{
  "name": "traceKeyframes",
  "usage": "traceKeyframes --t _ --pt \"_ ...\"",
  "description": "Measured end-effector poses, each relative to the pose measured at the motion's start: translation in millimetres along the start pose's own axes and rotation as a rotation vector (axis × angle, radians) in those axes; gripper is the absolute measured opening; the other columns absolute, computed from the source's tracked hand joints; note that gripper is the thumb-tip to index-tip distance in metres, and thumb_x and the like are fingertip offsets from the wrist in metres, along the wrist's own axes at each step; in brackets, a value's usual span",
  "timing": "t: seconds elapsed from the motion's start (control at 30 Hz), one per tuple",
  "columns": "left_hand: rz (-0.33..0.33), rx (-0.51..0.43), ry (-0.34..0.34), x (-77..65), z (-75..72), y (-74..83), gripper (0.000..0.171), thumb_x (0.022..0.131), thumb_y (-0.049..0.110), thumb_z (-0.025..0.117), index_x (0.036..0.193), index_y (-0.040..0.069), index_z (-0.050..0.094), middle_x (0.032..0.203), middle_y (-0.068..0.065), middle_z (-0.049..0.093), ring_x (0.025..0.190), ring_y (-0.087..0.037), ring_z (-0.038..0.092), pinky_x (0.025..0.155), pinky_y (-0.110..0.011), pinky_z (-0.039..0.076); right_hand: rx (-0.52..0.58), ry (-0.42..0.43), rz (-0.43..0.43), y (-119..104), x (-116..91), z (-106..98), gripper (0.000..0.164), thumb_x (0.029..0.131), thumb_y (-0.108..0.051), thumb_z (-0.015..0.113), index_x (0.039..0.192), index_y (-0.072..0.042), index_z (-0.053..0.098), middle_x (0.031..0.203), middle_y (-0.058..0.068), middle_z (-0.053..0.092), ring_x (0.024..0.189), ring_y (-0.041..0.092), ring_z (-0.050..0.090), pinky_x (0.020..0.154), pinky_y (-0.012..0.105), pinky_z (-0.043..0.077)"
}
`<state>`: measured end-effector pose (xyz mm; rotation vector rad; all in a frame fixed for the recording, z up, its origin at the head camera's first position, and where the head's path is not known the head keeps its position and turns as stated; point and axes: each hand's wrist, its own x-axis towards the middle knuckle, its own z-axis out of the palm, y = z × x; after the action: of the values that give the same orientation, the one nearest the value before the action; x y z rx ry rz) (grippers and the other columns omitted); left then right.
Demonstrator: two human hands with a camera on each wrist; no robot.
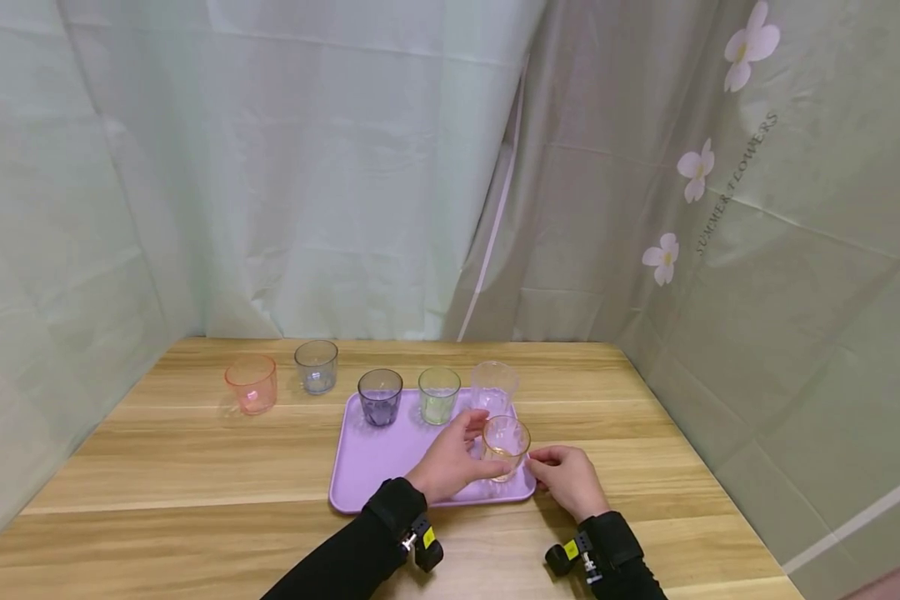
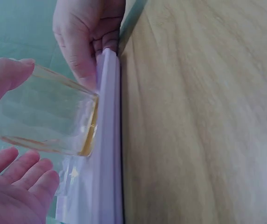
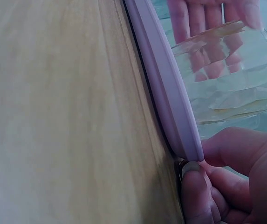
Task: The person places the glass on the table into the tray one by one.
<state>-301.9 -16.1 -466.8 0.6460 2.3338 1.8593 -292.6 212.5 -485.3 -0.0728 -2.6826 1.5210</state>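
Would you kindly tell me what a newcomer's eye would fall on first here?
The lilac tray on the wooden table, where the left hand holds a yellow-tinted glass while the right hand pinches the tray's right edge. Next, the coloured glasses behind, from the pink glass at far left.

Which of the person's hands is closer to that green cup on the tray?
Left. The left hand holds the yellowish cup just in front of the green cup; the right hand grips the tray edge, farther away.

Soft, even light with faint shadows; head view sharp but wide-angle, both wrist views blurred close up.
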Motion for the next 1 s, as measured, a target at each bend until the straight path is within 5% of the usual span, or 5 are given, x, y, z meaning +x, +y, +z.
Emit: traceKeyframes --t 1.0 --pt "-0.013 -0.032 0.043 -24.7 -48.1 22.7 0.087 0.088 0.020 0.094 0.158 -0.002 0.047 0.159 -0.026 0.055 0.152 -0.047 0.051 0.128 -0.059 0.040 -0.012 0.005 -0.002 -3 -3 -1 0.016 0.097 -0.006 0.077 0.108 0.005 0.081 0.094 0.010 0.080 0.074 0.015 0.070 0.065 0.026 0.058"
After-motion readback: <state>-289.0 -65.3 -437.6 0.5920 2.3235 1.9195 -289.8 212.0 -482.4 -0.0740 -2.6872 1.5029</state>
